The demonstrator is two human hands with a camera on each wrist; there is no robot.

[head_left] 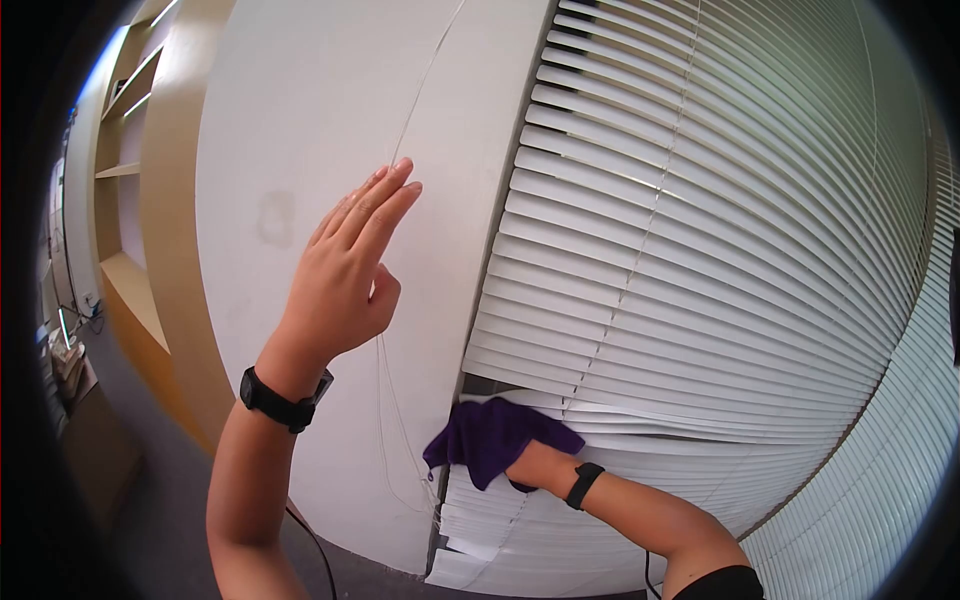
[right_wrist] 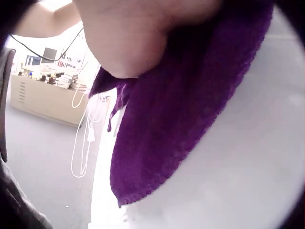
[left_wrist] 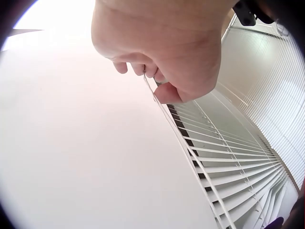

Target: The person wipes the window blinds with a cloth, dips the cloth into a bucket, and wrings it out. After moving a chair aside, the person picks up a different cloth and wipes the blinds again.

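Note:
White pull cords [left_wrist: 164, 110] of the blind run down the wall, and my raised left hand [head_left: 345, 265] holds them among its fingers, the thumb bent in. Lower down, my right hand [head_left: 545, 466] grips a dark purple cloth [head_left: 485, 440] at the left edge of the white slatted blind [head_left: 680, 260]. The cloth covers most of the right fingers. In the right wrist view the cloth [right_wrist: 176, 124] hangs below the hand, over a white slat [right_wrist: 228, 167]. Slats near the cloth are bent and spread unevenly.
A white wall [head_left: 290, 120] borders the blind on the left. Beyond it stand wooden shelves [head_left: 130, 210]. Another blind [head_left: 850, 500] covers the right side. A desk [right_wrist: 45, 98] with books and small items stands behind, and loose cord loops [right_wrist: 83, 152] hang low.

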